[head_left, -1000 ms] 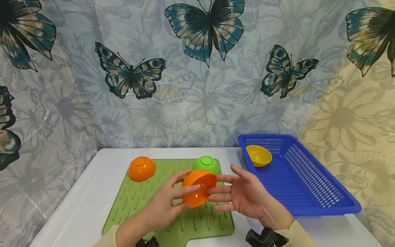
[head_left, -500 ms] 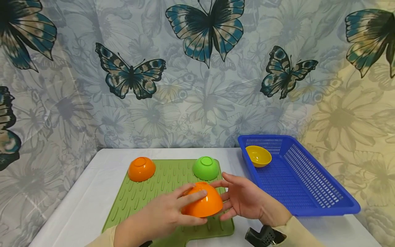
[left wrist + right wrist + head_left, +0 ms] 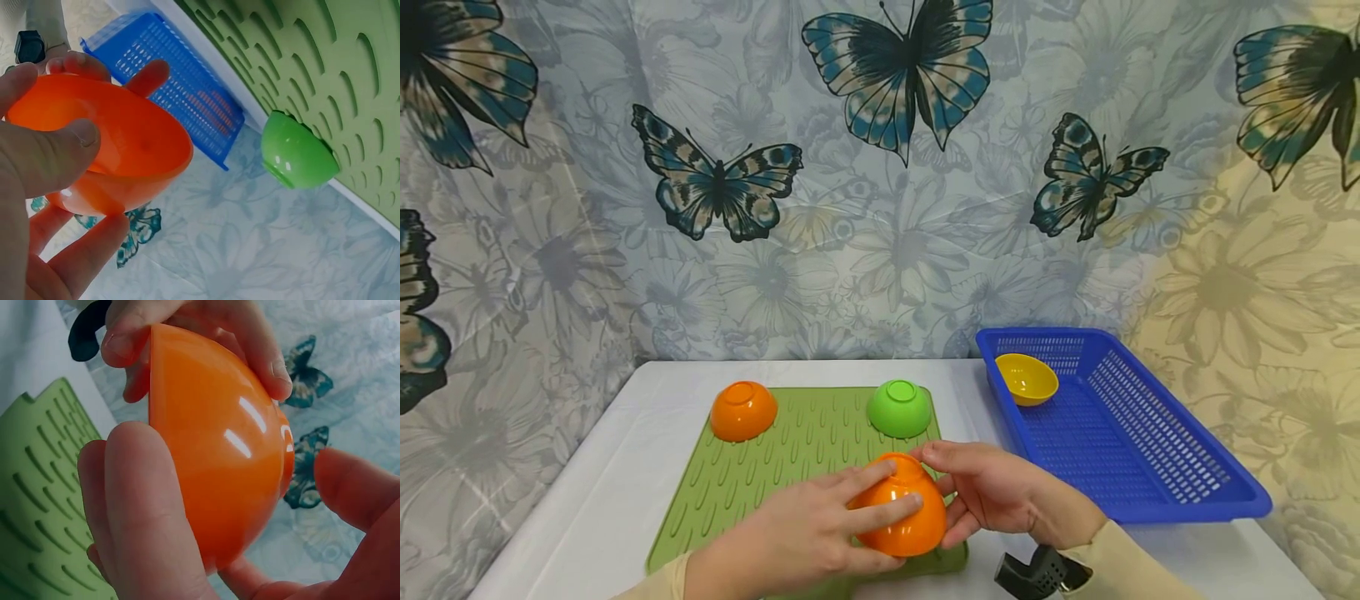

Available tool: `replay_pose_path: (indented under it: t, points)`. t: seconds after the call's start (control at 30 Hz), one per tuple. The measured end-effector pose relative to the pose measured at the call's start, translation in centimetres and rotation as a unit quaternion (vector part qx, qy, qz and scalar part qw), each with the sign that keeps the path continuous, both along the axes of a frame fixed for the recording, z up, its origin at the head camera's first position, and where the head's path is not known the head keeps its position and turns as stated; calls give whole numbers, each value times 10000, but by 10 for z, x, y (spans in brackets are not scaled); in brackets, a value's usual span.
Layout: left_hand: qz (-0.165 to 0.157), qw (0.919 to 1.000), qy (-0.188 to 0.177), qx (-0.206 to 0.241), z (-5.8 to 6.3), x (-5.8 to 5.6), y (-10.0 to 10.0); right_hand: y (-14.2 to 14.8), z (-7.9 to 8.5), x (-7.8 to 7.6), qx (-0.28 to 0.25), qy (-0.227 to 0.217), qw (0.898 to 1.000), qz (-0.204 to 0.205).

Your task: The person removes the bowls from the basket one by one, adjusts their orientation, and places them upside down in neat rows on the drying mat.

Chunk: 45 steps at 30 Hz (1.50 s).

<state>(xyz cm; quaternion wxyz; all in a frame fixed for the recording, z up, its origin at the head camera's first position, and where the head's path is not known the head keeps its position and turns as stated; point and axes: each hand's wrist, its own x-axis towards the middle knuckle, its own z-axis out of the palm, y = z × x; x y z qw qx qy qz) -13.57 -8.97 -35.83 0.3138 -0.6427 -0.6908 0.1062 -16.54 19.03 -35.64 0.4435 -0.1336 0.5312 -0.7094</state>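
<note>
Between both hands, over the front of the green drying mat, is an orange bowl with its base ring upward and a tilt. My left hand grips it from the left; in the left wrist view its thumb lies inside the bowl and its fingers spread over the outside. My right hand holds the right side, fingers curled at the rim. In the right wrist view that hand's thumb stands apart from the base of the bowl.
A second orange bowl and a green bowl rest upside down at the mat's back corners. To the right, a blue perforated basket holds a yellow bowl at its back left. A butterfly-patterned cloth hangs behind the white table.
The held orange bowl has come down nearer to me and turned from opening sideways to base up. The right hand has followed it, its fingers closing in on the bowl's side.
</note>
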Motion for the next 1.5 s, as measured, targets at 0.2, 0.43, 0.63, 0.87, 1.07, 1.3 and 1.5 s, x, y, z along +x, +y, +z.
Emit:
replay_pose_path:
  t: [0.2,0.43,0.63,0.87,1.07,1.3,1.5]
  points:
    - [193,9993,-46,-302,1,4,2,-2,-3,2,161,-11,9995,-271]
    - [139,9997,-77,-203,-4,5,3,-5,-7,3,276,181,9983,-480]
    - [-72,9894,-1381,441,-13,0,6,-8,-7,1,600,626,9919,-932]
    - [1335,8846,-4032,1925,-26,1,14,-18,-10,-3,1253,1298,9666,-1818]
    - [2365,7091,-5970,2914,-30,-7,22,-25,-11,-3,1443,1736,9461,-2321]
    - [2207,6206,-6682,3459,-31,-17,20,-32,-12,0,1370,1982,9385,-2473]
    - [2306,6227,-6578,3555,-29,-21,18,-33,-13,2,1302,2107,9368,-2472]
